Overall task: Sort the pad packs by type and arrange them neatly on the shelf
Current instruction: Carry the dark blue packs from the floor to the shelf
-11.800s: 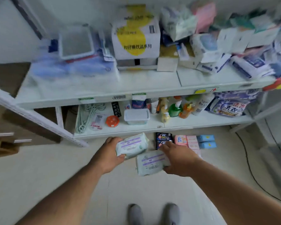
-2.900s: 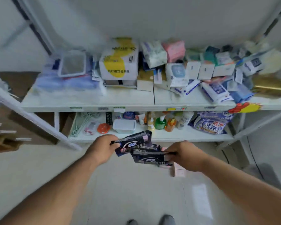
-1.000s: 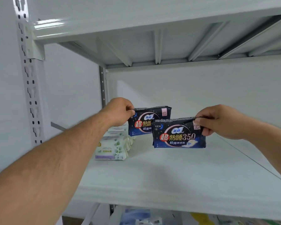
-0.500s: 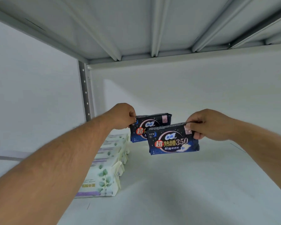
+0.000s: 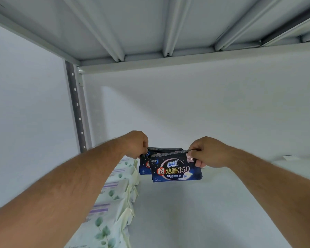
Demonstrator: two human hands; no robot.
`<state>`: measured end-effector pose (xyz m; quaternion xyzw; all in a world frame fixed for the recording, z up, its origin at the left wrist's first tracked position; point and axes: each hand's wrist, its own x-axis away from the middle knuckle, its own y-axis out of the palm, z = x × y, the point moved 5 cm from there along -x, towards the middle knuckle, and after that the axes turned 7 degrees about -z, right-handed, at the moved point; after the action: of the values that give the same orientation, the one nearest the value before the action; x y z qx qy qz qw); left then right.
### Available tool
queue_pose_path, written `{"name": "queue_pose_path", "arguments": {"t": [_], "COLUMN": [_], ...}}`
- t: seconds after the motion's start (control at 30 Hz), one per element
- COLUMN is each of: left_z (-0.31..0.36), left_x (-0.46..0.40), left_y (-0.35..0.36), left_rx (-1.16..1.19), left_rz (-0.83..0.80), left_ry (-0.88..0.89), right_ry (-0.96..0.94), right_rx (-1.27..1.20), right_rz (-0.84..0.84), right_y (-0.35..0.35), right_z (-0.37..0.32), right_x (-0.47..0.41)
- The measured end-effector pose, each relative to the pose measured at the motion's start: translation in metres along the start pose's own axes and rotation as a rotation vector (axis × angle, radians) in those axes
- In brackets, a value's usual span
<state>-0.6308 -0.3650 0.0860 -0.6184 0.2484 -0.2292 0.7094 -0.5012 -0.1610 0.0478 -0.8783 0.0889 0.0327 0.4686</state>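
Both hands have carried their packs deeper over the shelf [image 5: 204, 212]. Left hand [image 5: 135, 144] pinches one dark pack [image 5: 143, 167]; right hand [image 5: 208, 152] pinches a second [image 5: 175, 170] reading "NEW", "350".

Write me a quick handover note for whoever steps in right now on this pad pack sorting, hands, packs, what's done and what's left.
Left hand: pinches the top edge of the rear dark blue pack.
Right hand: pinches the top corner of the front dark blue pack, which overlaps the rear one.
Both packs are held above the shelf, just right of the far end of the row.
Done: the white leaf-print packs lie in a row along the shelf's left side.
Left: set both dark packs down together as a separate group beside that row. Any other packs are out of view.
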Motion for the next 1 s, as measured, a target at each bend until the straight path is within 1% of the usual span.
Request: {"name": "queue_pose_path", "arguments": {"t": [0.13, 0.3, 0.43, 0.67, 0.87, 0.93, 1.0], "left_z": [-0.011, -0.022, -0.025, -0.025, -0.024, -0.020, -0.016], "left_x": [-0.007, -0.015, -0.017, -0.011, -0.007, -0.003, 0.001], "left_y": [0.012, 0.020, 0.025, 0.025, 0.022, 0.020, 0.021], "left_rx": [0.018, -0.050, -0.067, -0.077, -0.030, 0.023, 0.048], "left_rz": [-0.047, -0.038, -0.068, -0.082, -0.101, -0.143, -0.201], "left_ry": [-0.014, 0.004, 0.013, 0.037, 0.037, 0.022, -0.001], "right_ry": [0.030, 0.054, 0.070, 0.099, 0.141, 0.170, 0.203], "right_rx": [-0.079, -0.159, -0.191, -0.288, -0.311, -0.362, -0.394], "right_rz": [-0.018, -0.038, -0.060, -0.034, 0.006, -0.017, -0.081], "right_y": [0.015, 0.031, 0.040, 0.045, 0.048, 0.051, 0.056], "right_z": [0.009, 0.014, 0.013, 0.009, 0.012, 0.015, 0.017], "right_x": [-0.018, -0.030, -0.034, -0.035, -0.036, -0.035, -0.033]}}
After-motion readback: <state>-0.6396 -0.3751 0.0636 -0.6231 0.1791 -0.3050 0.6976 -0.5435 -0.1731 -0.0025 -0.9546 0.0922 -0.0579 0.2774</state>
